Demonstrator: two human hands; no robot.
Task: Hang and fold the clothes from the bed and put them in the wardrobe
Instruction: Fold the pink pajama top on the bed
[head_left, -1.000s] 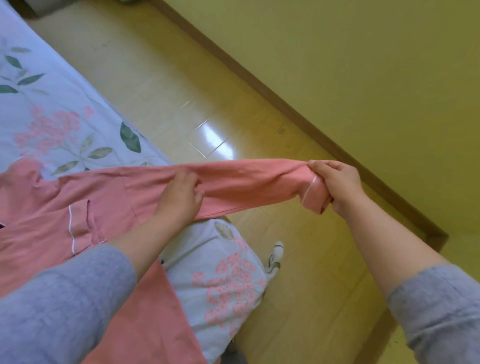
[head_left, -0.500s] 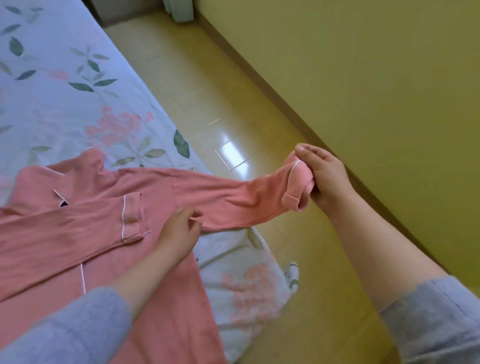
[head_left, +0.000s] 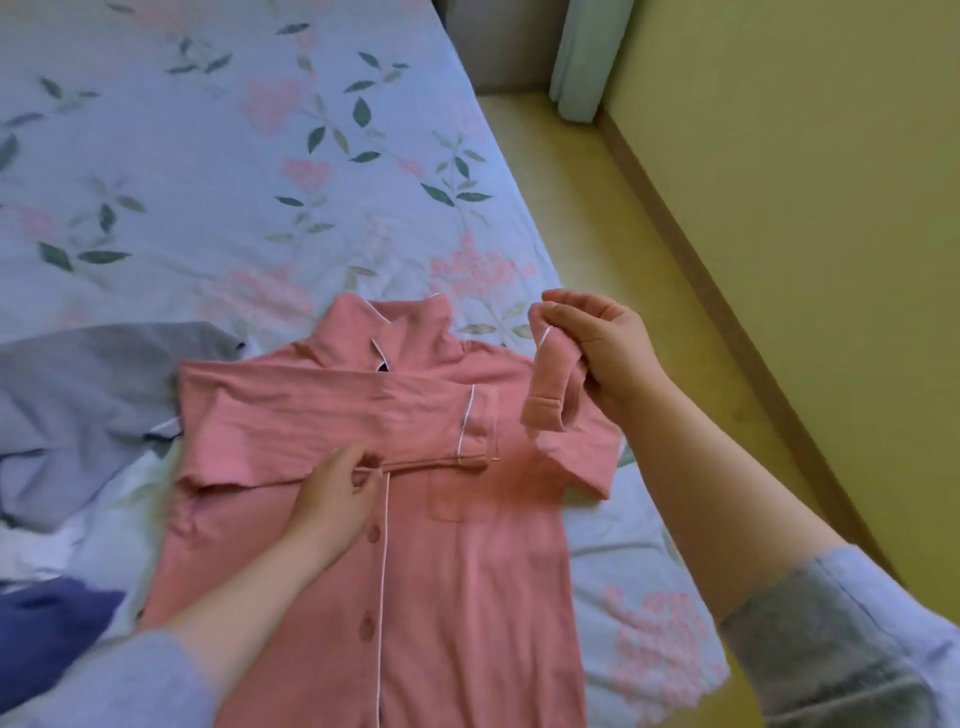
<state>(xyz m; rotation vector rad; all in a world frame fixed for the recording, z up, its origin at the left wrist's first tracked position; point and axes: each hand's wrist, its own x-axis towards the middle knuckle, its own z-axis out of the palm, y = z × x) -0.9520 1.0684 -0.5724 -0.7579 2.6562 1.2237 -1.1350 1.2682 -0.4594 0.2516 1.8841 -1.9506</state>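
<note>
A pink button-up pyjama shirt (head_left: 457, 561) with white piping lies front up on the floral bed sheet (head_left: 218, 171), collar toward the far side. One sleeve is folded flat across its chest. My right hand (head_left: 602, 353) is shut on the cuff of the other sleeve and holds it raised above the shirt's right shoulder. Near the button line, my left hand (head_left: 337, 493) rests on the chest, its fingers pinching the fabric just below the folded sleeve.
A grey garment (head_left: 78, 405) lies crumpled on the bed left of the shirt, and a dark blue one (head_left: 47, 623) sits at the lower left. A strip of wooden floor (head_left: 623, 249) runs between the bed's right edge and a yellow wall (head_left: 805, 208).
My right hand has brought the sleeve cuff in from out over the floor to above the shirt. My left hand has slid from the sleeve to the chest. The view turned onto the bed.
</note>
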